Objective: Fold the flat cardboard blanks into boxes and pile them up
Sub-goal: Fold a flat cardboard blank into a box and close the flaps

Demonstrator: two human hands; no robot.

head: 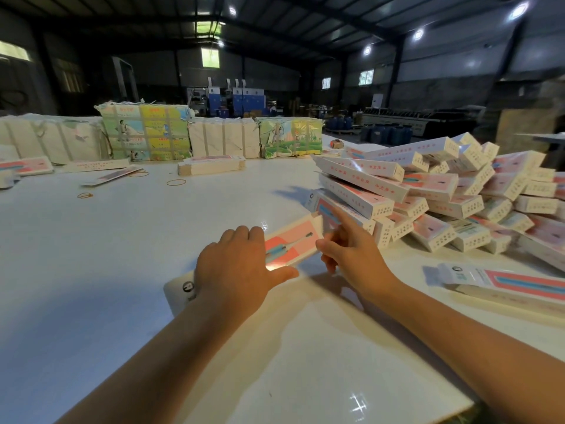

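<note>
A long pink-and-white toothbrush box (293, 243) lies on the white table (122, 240) in front of me. My left hand (238, 264) grips its middle, thumb along the near side. My right hand (348, 249) is at its far end, index finger stretched out over the end flap (318, 223). The box's near end (180, 290) sticks out under my left wrist. A big loose pile of folded boxes (443, 197) fills the right side. A stack of flat blanks (504, 284) lies near my right forearm.
Another stack of flat blanks (211, 166) sits mid-table at the back. Wrapped bundles (143, 133) line the far edge. Loose rubber bands (176, 182) and single blanks (113, 177) lie at the left. The table's near corner (458, 402) is at lower right.
</note>
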